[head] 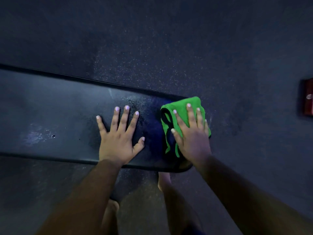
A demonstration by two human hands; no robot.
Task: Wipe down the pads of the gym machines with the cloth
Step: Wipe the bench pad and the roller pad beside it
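Right hand (191, 133) lies flat, fingers straight, pressing the green cloth (182, 106) onto the rounded end of the dark bench pad (59, 107), likely for even wiping pressure. Left hand (118, 136) rests open and spread on the pad just beside it, seemingly as a brace.

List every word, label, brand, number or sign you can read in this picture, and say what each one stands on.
None can be read.
Red object at the right edge: bears a small pale mark, too blurred and cut off by the frame to read.
Bench pad: no print or label shows.
Green cloth under the right hand: no tag or lettering shows.
Speckled floor: no markings.
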